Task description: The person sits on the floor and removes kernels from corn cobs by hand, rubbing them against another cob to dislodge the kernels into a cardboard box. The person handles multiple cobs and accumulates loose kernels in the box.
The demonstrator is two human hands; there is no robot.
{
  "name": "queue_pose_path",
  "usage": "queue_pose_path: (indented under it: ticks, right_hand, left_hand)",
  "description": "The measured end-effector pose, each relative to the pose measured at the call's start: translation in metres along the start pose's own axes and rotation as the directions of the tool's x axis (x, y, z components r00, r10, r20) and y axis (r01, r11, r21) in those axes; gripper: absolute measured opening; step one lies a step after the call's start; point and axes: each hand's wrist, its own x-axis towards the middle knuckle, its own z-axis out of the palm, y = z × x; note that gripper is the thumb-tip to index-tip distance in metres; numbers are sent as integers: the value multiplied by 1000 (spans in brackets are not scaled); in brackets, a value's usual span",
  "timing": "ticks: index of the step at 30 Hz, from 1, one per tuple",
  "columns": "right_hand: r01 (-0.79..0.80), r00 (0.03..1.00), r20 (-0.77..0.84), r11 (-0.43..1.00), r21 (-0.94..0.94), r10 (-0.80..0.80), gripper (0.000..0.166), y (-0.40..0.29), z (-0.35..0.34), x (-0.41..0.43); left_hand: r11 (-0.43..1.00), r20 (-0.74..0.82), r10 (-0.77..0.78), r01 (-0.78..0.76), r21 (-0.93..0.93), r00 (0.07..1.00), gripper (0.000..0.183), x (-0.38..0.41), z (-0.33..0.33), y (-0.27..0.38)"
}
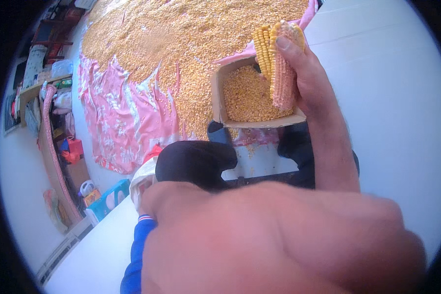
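My right hand [307, 70] grips a partly shelled corn cob [284, 84], its thumb across the upper end. Bare pinkish core shows along most of that cob, with yellow kernels left at the side and tip. Against its left side is another ear [263, 49] with full rows of kernels. Both are over a cardboard box [216, 97] holding loose corn kernels [246, 97]. My left hand [279, 239] is a large blur close to the camera, across the lower picture; its fingers and anything in them cannot be made out.
Corn kernels [161, 33] lie spread over a pink patterned cloth [128, 121] on the pale floor [382, 95]. My knee [191, 161] is below the box. Along the left stand a cluttered shelf [29, 90], a white jug [86, 188] and a teal box [110, 200].
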Motion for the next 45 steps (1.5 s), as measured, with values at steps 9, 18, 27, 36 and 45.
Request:
queue_pose_path:
  ticks: [9, 18, 27, 36, 45]
  right_hand:
    - [27, 992, -127, 952, 304, 12, 44, -11, -12, -29]
    - [-9, 985, -165, 981, 193, 42, 42, 2, 19, -10]
    - [-32, 974, -220, 998, 56, 44, 42, -10, -3, -10]
    - [-96, 985, -125, 984, 153, 115, 44, 11, 9, 8]
    - [76, 966, -209, 936, -342, -155, 51, 33, 35, 25]
  left_hand:
    - [980, -839, 35, 148, 137, 544, 45, -17, -86, -44]
    - [886, -781, -387, -38, -463, 491, 47, -31, -104, -132]
    - [915, -804, -355, 3, -403, 477, 45, -40, -116, -126]
    - [928, -851, -367, 89, -361, 376, 42, -56, -128, -129]
    - [928, -928, -3, 346, 136, 373, 41, -58, -136, -148]
